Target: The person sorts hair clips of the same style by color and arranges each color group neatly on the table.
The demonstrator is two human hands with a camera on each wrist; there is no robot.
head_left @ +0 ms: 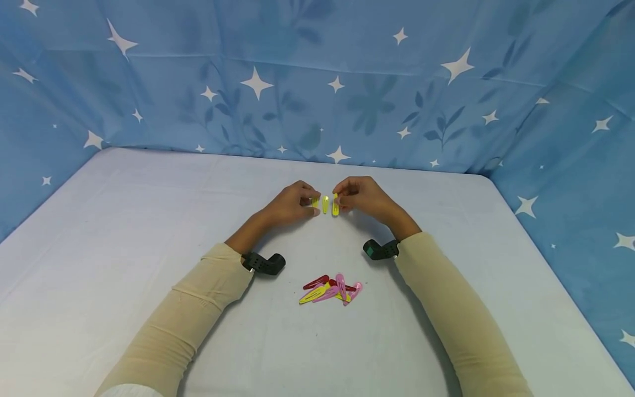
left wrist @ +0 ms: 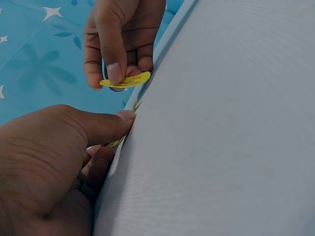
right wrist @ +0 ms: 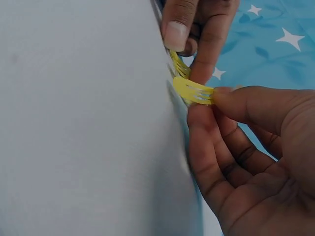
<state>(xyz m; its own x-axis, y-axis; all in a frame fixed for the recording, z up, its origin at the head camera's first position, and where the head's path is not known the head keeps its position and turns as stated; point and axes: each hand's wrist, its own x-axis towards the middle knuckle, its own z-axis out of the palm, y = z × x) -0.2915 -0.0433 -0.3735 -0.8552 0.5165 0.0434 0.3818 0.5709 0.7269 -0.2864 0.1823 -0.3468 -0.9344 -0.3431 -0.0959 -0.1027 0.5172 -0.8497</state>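
Toward the far side of the table, my right hand (head_left: 367,197) pinches a yellow snap hair clip (head_left: 335,209) between thumb and fingertips. The right wrist view shows this clip (right wrist: 192,91) from the side, its slotted end near the fingers. Opposite, my left hand (head_left: 291,204) has thumb and finger at the two ends of another yellow hair clip (head_left: 315,203), which is partly hidden by the fingers. Between the hands a third yellow hair clip (head_left: 325,204) lies upright in line with them.
Nearer my body is a loose pile of hair clips: red (head_left: 316,282), yellow (head_left: 312,295) and pink (head_left: 340,282), some overlapping. A white cloth covers the table (head_left: 149,231). Behind its far edge hangs a blue curtain (head_left: 297,105) with white stars.
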